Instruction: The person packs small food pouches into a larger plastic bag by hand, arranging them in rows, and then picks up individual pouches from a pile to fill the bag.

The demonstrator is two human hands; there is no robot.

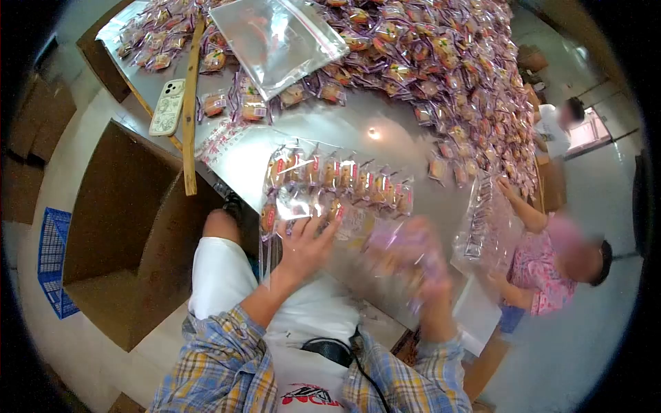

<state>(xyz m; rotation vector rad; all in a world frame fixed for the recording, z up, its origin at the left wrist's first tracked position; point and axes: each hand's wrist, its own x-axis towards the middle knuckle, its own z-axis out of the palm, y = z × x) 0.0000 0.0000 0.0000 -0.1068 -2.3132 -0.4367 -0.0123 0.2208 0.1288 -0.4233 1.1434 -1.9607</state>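
A clear plastic bag [348,224] lies on the metal table in front of me, with a row of small wrapped snacks [344,175] along its far side and a few more at its left. My left hand [308,244] rests on the bag's near left part, fingers spread over the film beside the snacks. At the bag's right, my right hand [430,272] is smeared by motion, holding several purple-wrapped snacks [396,248]. How its fingers grip them is blurred.
A large heap of wrapped snacks [441,55] covers the table's far side, with empty clear bags [275,41] on it. A phone [167,107] and wooden strip [190,110] lie left, above an open carton [117,234]. At right, a person [544,265] handles another filled bag [485,224].
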